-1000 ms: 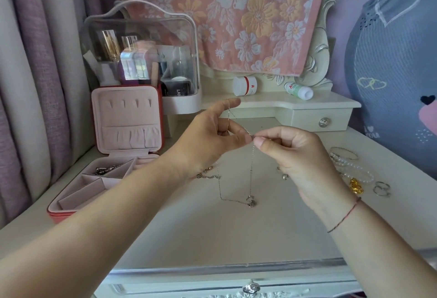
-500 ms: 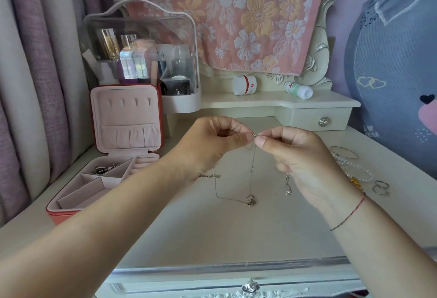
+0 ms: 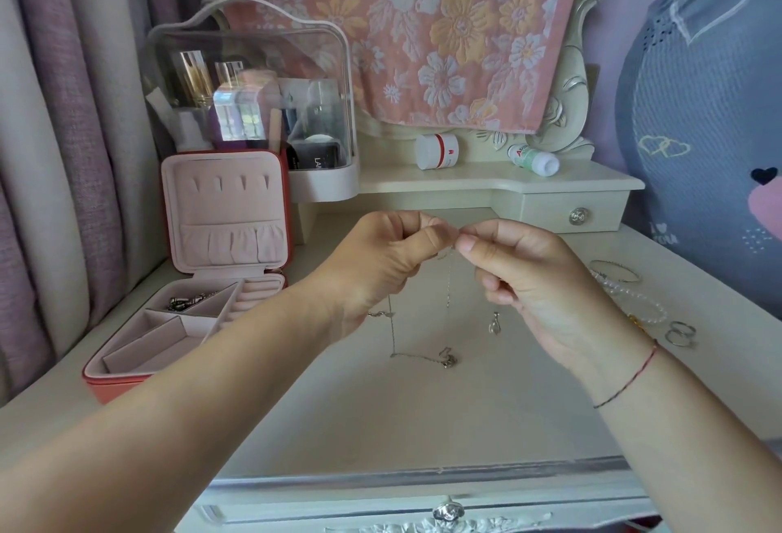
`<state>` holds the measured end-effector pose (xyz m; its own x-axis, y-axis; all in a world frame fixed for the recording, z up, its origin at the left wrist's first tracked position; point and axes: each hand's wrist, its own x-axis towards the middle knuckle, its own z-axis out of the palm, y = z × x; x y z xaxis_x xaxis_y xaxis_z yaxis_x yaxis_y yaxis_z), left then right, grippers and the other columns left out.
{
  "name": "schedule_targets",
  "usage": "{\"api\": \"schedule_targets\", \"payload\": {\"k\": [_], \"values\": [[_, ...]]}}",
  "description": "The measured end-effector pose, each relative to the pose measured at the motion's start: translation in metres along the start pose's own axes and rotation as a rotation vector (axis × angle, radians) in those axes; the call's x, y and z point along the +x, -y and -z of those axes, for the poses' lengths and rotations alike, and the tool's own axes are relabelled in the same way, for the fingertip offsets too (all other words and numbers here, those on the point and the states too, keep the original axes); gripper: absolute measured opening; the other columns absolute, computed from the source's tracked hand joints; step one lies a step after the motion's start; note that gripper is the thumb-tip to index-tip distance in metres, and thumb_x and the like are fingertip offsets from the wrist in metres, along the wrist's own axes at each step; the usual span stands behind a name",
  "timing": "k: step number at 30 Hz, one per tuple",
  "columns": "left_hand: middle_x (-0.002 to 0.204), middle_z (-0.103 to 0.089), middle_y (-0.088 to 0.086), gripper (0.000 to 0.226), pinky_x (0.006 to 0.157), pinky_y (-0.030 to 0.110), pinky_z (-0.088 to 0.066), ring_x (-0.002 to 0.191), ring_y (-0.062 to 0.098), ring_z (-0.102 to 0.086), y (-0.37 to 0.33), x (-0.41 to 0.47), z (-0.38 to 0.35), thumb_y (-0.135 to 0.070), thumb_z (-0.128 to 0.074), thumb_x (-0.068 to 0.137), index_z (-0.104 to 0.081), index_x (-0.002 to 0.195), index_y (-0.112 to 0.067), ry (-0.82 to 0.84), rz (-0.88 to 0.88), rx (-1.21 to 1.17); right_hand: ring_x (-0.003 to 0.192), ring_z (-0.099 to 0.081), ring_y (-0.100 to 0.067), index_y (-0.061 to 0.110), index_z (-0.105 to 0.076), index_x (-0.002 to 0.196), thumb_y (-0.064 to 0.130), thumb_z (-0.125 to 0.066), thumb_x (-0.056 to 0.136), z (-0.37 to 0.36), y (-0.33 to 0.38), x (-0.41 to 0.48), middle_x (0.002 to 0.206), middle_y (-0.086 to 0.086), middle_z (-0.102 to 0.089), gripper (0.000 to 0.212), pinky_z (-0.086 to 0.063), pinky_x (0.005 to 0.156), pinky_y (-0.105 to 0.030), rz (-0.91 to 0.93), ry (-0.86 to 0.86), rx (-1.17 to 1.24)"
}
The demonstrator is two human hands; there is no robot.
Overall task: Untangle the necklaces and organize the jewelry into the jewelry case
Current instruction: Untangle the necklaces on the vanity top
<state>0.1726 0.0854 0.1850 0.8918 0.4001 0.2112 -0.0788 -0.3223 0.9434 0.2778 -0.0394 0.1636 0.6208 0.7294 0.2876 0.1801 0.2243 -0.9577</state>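
Left hand (image 3: 381, 265) index has curled in | it and right hand (image 3: 533, 282) pinch chain (image 3: 447, 287) | light, limp, fragile; grip beside knot

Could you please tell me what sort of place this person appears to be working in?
Probably a bedroom dressing table: a cream vanity top with a small drawer, a clear cosmetics organiser, and a large plush cushion.

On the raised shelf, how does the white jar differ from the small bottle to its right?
The jar is short and wide, white with a red band. The bottle is slimmer, with a green label and a white cap. Both seem to lie on their sides on the shelf, apart from each other.
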Motion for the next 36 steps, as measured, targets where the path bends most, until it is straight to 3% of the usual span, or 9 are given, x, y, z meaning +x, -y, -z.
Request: {"api": "schedule_targets", "payload": {"k": [4, 11, 18, 21, 23, 26, 29, 36], "values": [[0.049, -0.041, -0.017, 0.016, 0.041, 0.009, -0.026, 0.039, 0.001, -0.035, -0.002, -0.001, 0.002, -0.020, -0.059, 0.094, -0.059, 0.082, -0.010, 0.017, -0.029, 0.058, 0.053, -0.037, -0.010, 0.017, -0.070, 0.078, 0.014, -0.069, 0.083, 0.002, 0.001, 0.000, 0.057, 0.012, -0.050, 0.006, -0.028, 0.048, -0.018, 0.014, -0.009, -0.060], [0.037, -0.040, -0.016, 0.017, 0.039, 0.006, -0.025, 0.033, 0.000, -0.036, -0.005, -0.002, 0.000, -0.012, -0.054, 0.097, -0.056, 0.082, -0.007, 0.021, -0.040, 0.093, 0.050, -0.039, -0.008, 0.013, -0.067, 0.078, 0.008, -0.069, 0.083, 0.000, -0.001, 0.004, 0.052, 0.009, -0.048, 0.007, -0.029, 0.046, -0.017, -0.005, -0.030, -0.036], [0.048, -0.036, -0.014, 0.024, 0.044, 0.017, -0.022, 0.043, 0.005, -0.026, 0.006, 0.001, -0.002, -0.019, -0.059, 0.095, -0.058, 0.071, -0.020, 0.006, -0.015, 0.059, 0.049, -0.041, -0.010, 0.017, -0.057, 0.072, 0.004, -0.062, 0.077, -0.006, -0.003, 0.007, 0.065, 0.002, -0.050, 0.015, -0.028, 0.044, -0.019, -0.119, 0.019, 0.166], [0.068, -0.033, 0.009, 0.023, 0.050, 0.028, -0.015, 0.053, 0.013, -0.020, 0.008, -0.001, -0.002, -0.029, -0.062, 0.088, -0.065, 0.065, -0.028, 0.042, -0.024, -0.001, 0.047, -0.042, -0.010, 0.016, -0.056, 0.074, 0.013, -0.061, 0.067, -0.008, -0.006, 0.009, 0.067, 0.000, -0.050, 0.009, -0.029, 0.042, -0.019, -0.226, 0.055, 0.393], [0.070, -0.034, 0.007, 0.031, 0.047, 0.023, -0.016, 0.052, 0.010, -0.022, 0.010, -0.002, -0.002, -0.024, -0.060, 0.094, -0.066, 0.064, -0.027, 0.051, -0.001, -0.053, 0.048, -0.042, -0.010, 0.014, -0.055, 0.077, 0.010, -0.066, 0.065, -0.008, -0.006, 0.009, 0.070, -0.002, -0.050, 0.016, -0.029, 0.042, -0.019, -0.276, 0.062, 0.492], [0.066, -0.033, -0.005, 0.031, 0.044, 0.018, -0.015, 0.057, 0.013, -0.014, 0.011, -0.003, -0.002, -0.018, -0.051, 0.098, -0.058, 0.068, -0.025, 0.060, 0.047, -0.153, 0.051, -0.039, -0.010, 0.013, -0.052, 0.081, 0.012, -0.056, 0.080, -0.008, -0.006, 0.008, 0.069, 0.000, -0.049, 0.004, -0.028, 0.045, -0.019, -0.309, 0.096, 0.484], [0.065, -0.029, -0.005, 0.026, 0.046, 0.022, -0.010, 0.060, 0.015, -0.012, 0.012, 0.000, -0.001, -0.019, -0.049, 0.098, -0.050, 0.072, -0.024, 0.030, 0.092, -0.252, 0.051, -0.039, -0.009, 0.014, -0.049, 0.080, 0.011, -0.048, 0.088, -0.005, -0.010, 0.009, 0.068, 0.001, -0.048, 0.009, -0.027, 0.047, -0.019, -0.335, 0.115, 0.442], [0.054, -0.025, -0.011, 0.012, 0.043, 0.019, -0.011, 0.047, 0.006, -0.018, 0.020, 0.001, -0.001, -0.029, -0.059, 0.092, -0.064, 0.086, -0.020, 0.052, 0.103, -0.233, 0.048, -0.038, -0.008, 0.016, -0.057, 0.080, 0.017, -0.070, 0.070, -0.002, -0.015, 0.012, 0.064, 0.003, -0.046, 0.017, -0.026, 0.044, -0.017, -0.314, 0.137, 0.379]]}}
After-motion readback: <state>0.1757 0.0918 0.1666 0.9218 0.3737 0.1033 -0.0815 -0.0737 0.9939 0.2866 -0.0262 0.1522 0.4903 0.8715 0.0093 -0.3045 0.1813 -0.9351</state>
